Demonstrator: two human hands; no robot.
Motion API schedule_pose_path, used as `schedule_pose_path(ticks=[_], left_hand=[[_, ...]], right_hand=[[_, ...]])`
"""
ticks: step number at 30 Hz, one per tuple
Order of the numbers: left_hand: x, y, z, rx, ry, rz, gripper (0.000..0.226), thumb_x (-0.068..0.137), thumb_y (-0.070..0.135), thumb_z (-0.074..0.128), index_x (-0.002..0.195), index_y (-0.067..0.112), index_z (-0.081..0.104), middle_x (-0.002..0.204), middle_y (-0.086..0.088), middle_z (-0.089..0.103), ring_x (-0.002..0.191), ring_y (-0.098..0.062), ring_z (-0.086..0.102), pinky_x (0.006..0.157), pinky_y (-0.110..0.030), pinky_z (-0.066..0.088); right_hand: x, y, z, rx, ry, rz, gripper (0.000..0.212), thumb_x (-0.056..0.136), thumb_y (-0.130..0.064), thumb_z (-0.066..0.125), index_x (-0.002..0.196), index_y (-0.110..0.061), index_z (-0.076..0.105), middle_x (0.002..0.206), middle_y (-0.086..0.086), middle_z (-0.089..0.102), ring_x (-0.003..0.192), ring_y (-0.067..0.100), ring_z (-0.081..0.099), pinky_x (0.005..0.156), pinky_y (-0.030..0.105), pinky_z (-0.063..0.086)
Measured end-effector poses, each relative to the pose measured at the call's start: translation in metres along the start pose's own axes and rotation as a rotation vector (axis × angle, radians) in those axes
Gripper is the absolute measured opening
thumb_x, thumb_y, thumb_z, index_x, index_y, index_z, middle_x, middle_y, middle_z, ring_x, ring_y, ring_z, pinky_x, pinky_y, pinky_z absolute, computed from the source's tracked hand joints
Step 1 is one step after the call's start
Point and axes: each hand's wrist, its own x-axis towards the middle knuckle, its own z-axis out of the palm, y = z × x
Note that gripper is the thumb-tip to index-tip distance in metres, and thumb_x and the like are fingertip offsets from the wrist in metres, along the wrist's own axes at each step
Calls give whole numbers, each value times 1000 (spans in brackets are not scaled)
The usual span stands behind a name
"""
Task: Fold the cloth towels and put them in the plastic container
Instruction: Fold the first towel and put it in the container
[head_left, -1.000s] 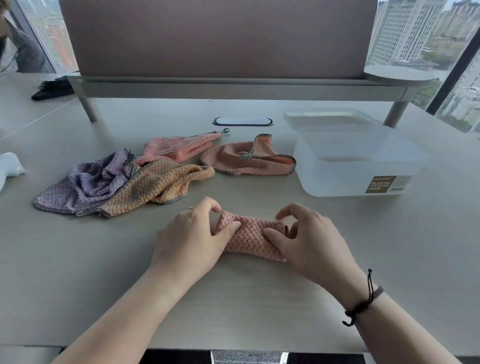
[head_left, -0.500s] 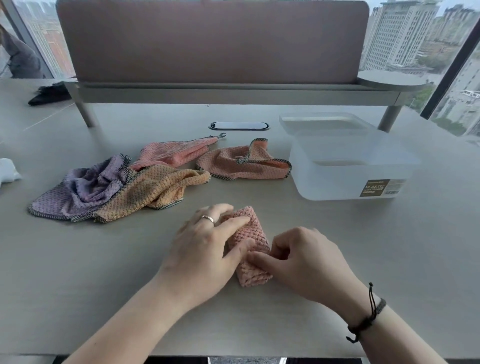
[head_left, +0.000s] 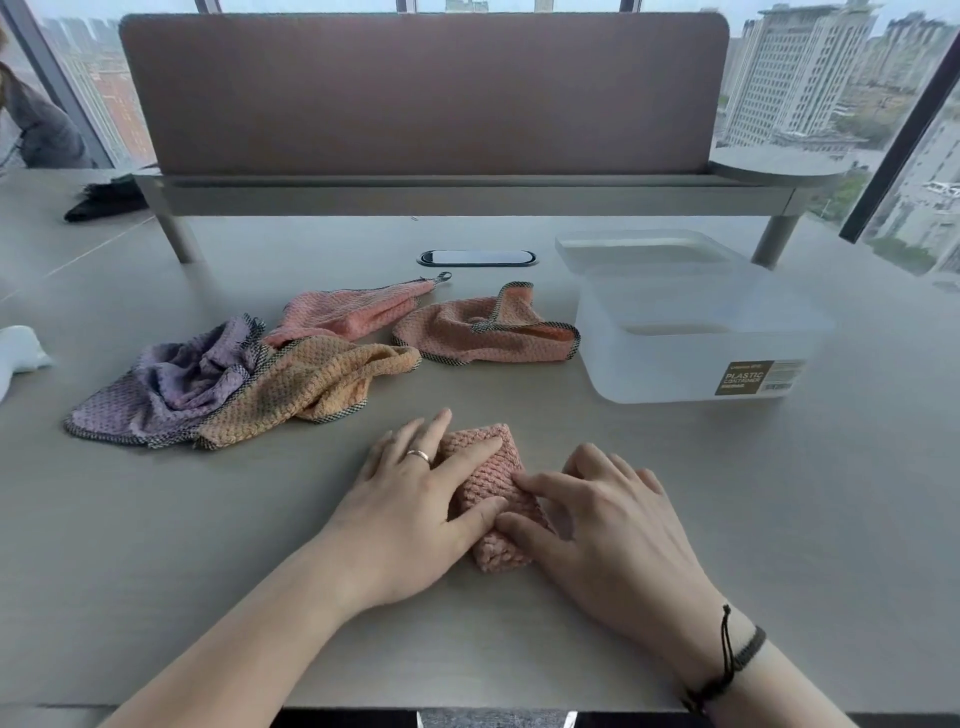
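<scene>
**Head view: one pink towel nearly folded, four more waiting**

The head camera looked down on a pale tabletop (head_left: 156, 519) where both hands were working a small pink towel (head_left: 488, 483), already folded into a thick, compact bundle lying near the front edge. The left hand (head_left: 410, 499) lay over its left side, fingers fairly straight and pressing down, thumb against the fold; that grip was released, a flat press and not a grasp. The right hand (head_left: 597, 519) touched the bundle's right edge with forefinger and thumb, the other fingers loosely bent on the tabletop; it seemed to steady and smooth, not to pinch, though I could not be sure.

I judged this the last tidying of the first fold. The plastic container (head_left: 696, 343) stood open to the far right, well apart from the bundle, and looked to hold no cloth, its lid (head_left: 644, 249) just behind it.

The next move would call for one hand to take the bundle firmly enough to keep the folds, then carry it over the near wall. A purple towel (head_left: 171, 384), an orange towel (head_left: 311, 384) and two more pink towels (head_left: 358, 314) (head_left: 483, 332) lay crumpled beyond.
</scene>
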Motion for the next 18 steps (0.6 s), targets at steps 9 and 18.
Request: schedule_pose_path(ticks=[9, 18], left_hand=[[5, 14, 2, -937, 328, -250, 66, 60, 38, 90, 116, 49, 56, 116, 12, 65, 86, -7, 71, 88, -37, 58], [11, 22, -5, -1232, 75, -264, 63, 76, -4, 80, 120, 34, 58, 93, -16, 73, 90, -29, 73, 93, -46, 57]], right_hand=[[-7, -9, -1, 38, -16, 80, 52, 73, -81, 41, 105, -42, 50, 94, -17, 52, 98, 6, 52, 91, 32, 35], [-5, 6, -16, 423, -101, 125, 52, 65, -64, 73, 100, -40, 43, 97, -18, 57, 84, -3, 54, 82, 30, 44]])
